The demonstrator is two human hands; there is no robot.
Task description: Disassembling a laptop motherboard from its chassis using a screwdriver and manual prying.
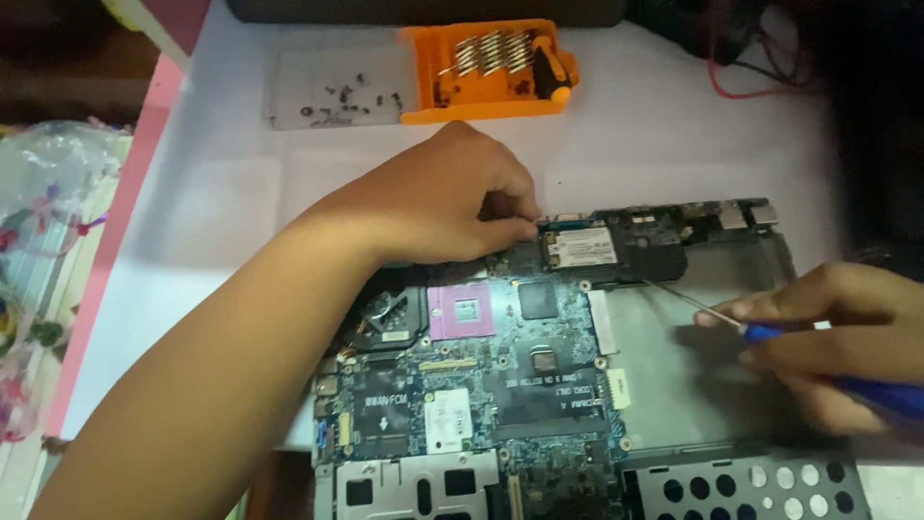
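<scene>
A blue circuit board (481,404) lies in an opened laptop shell on the white table (241,193). The right hand (828,337) grips a blue screwdriver (770,332); the left hand (452,197) pinches at a small card (580,247). Farther back sits an orange bit case (491,72).

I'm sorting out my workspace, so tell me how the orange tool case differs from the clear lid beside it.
The orange tool case is solid-coloured and holds metal bits in a row plus a driver handle; the clear lid is see-through and holds small loose dark screws. The case sits right of the lid. Both lie flat on the white table, touching side by side, beyond the hands.
</scene>
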